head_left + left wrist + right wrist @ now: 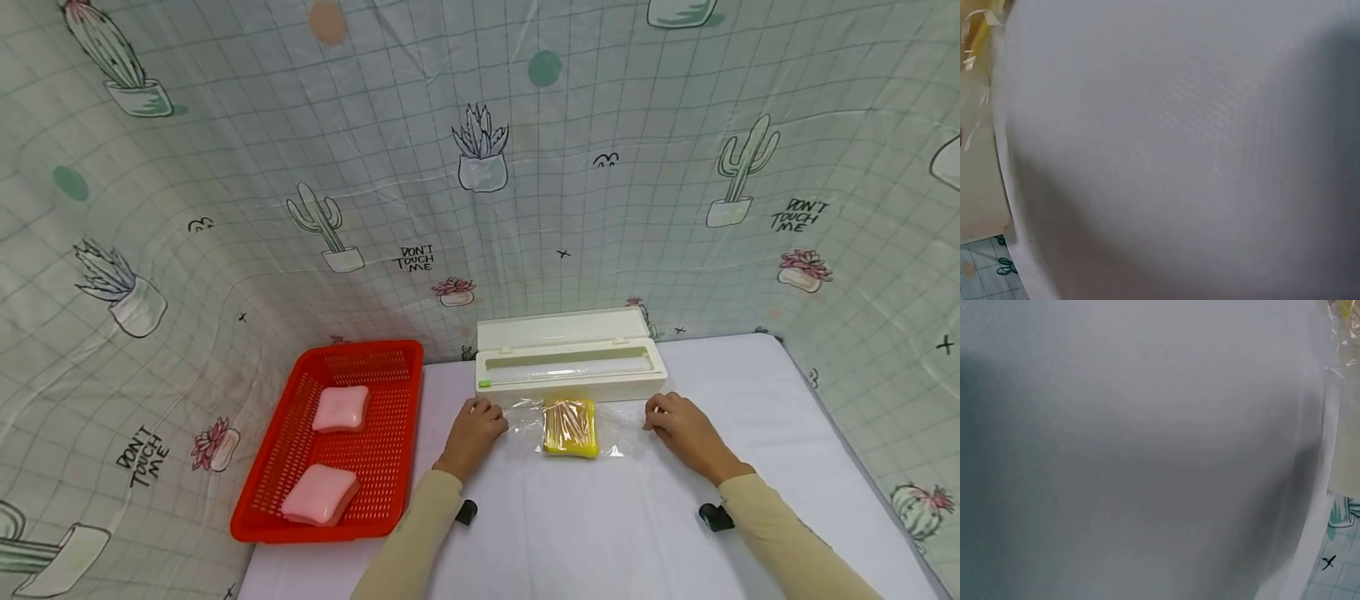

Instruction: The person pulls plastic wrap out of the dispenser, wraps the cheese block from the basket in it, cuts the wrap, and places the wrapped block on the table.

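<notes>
A yellow pillow-shaped block (571,428), its exact kind unclear, lies on the table with clear cling film (531,423) around it. The film spreads out flat and crinkled to both sides of the block. At the film's left end my left hand (477,433) pinches it between thumb and curled fingers. My right hand (682,433) pinches the opposite end on the right. Just behind the block stands a white cling film dispenser (577,388), lid raised, with a roll inside. Neither wrist view shows the fingertips clearly; a bit of film (1342,353) appears in the right one.
On the left a red perforated basket (300,433) holds two pink pillow-shaped blocks (342,409). A small green piece (484,383) sits at the dispenser's left front. White cloth covers the table (585,533). A patterned curtain (540,217) hangs behind and along both sides.
</notes>
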Demonstrator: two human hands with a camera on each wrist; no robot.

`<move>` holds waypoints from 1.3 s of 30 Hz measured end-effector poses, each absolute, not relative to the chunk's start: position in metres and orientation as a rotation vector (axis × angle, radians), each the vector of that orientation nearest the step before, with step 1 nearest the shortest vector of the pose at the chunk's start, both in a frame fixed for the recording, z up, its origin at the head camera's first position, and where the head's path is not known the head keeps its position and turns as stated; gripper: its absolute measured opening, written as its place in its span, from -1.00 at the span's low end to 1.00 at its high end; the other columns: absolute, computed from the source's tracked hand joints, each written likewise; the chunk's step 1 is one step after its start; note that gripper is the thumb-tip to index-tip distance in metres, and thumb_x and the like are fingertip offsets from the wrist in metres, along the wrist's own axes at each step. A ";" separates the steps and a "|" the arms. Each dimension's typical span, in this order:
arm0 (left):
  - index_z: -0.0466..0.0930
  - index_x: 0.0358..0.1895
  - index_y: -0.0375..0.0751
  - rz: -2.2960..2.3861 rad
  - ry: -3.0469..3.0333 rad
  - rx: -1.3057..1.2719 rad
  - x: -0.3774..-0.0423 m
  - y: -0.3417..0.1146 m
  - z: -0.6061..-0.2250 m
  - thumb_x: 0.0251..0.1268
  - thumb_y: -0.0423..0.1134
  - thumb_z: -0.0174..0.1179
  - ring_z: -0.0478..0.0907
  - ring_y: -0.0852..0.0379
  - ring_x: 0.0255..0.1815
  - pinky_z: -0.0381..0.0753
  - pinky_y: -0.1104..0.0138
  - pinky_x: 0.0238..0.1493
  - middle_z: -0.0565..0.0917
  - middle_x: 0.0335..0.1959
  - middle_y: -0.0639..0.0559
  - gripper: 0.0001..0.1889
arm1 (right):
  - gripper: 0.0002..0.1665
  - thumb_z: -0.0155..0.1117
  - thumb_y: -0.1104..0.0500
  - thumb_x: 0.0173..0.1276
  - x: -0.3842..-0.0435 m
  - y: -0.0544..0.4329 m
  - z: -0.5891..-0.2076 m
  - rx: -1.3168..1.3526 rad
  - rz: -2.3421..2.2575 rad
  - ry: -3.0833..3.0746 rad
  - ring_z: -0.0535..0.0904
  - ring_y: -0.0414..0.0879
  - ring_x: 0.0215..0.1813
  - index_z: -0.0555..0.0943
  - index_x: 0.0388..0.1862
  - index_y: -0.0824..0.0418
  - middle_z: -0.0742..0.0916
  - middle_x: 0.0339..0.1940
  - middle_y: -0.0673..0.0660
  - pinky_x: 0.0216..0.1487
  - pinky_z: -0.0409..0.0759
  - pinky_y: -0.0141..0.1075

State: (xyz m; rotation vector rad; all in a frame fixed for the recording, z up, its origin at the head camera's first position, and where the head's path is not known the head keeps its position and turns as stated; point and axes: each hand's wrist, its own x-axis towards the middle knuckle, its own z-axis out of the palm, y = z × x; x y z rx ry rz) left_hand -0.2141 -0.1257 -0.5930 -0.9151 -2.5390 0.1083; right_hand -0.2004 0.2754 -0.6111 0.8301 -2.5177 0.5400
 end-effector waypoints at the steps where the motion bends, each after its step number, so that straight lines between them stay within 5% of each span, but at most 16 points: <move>1: 0.83 -0.25 0.18 0.121 -2.539 -0.918 -0.214 -0.126 -0.594 0.23 -0.26 0.45 0.54 0.18 -0.05 0.51 0.27 0.20 0.72 -0.22 0.24 -0.84 | -0.63 0.62 0.54 -0.04 -0.200 0.276 -0.613 0.837 0.534 -2.524 0.56 -0.03 -0.24 0.73 -0.50 0.09 0.67 -0.27 0.01 -0.23 0.62 -0.08; 6: 0.80 -0.21 0.10 0.055 -2.560 -0.849 -0.212 -0.123 -0.599 0.32 -0.17 0.45 0.57 0.17 -0.04 0.52 0.25 0.12 0.71 -0.23 0.20 -0.95 | -0.66 0.63 0.50 0.00 -0.198 0.277 -0.617 0.846 0.541 -2.564 0.58 -0.02 -0.23 0.76 -0.43 0.10 0.68 -0.24 0.02 -0.21 0.63 -0.08; 13: 0.70 0.12 0.05 0.016 -2.550 -0.729 -0.222 -0.098 -0.595 0.32 -0.06 0.49 0.57 0.12 0.03 0.52 0.24 0.12 0.65 -0.04 0.12 -0.65 | -0.57 0.62 0.42 0.09 -0.196 0.273 -0.611 0.769 0.583 -2.707 0.65 0.09 -0.07 0.73 -0.05 0.22 0.72 -0.06 0.13 -0.06 0.67 0.05; 17: 0.73 0.03 0.05 0.058 -2.546 -0.689 -0.231 -0.084 -0.594 0.33 -0.14 0.48 0.54 0.11 -0.05 0.51 0.26 0.08 0.61 -0.12 0.10 -0.75 | -0.53 0.57 0.33 0.24 -0.198 0.264 -0.609 0.693 0.632 -2.791 0.68 0.10 -0.07 0.68 0.13 0.28 0.76 -0.07 0.15 -0.03 0.67 0.07; 22: 0.81 -0.19 0.03 0.072 -2.531 -0.663 -0.235 -0.073 -0.596 0.35 -0.19 0.39 0.49 0.11 -0.14 0.51 0.27 0.03 0.55 -0.23 0.08 -0.95 | -0.72 0.54 0.38 0.27 -0.201 0.255 -0.608 0.632 0.621 -2.793 0.66 0.03 -0.17 0.76 -0.04 0.24 0.77 -0.22 0.08 -0.11 0.65 0.00; 29: 0.77 -0.14 0.04 0.159 -2.506 -0.823 -0.228 -0.084 -0.599 0.34 -0.26 0.43 0.58 0.16 -0.04 0.54 0.29 0.10 0.66 -0.13 0.15 -0.89 | -0.77 0.62 0.41 0.10 -0.202 0.258 -0.606 0.751 0.518 -2.571 0.57 -0.05 -0.27 0.82 -0.30 0.17 0.73 -0.34 -0.01 -0.25 0.55 -0.14; 39: 0.78 -0.09 0.08 0.427 -2.489 -0.999 -0.226 -0.091 -0.600 0.39 -0.24 0.40 0.59 0.19 0.06 0.49 0.29 0.21 0.71 -0.05 0.19 -0.87 | -0.67 0.56 0.50 0.07 -0.209 0.259 -0.619 0.950 0.339 -2.526 0.59 -0.01 -0.17 0.86 -0.20 0.19 0.72 -0.27 0.05 -0.11 0.62 -0.07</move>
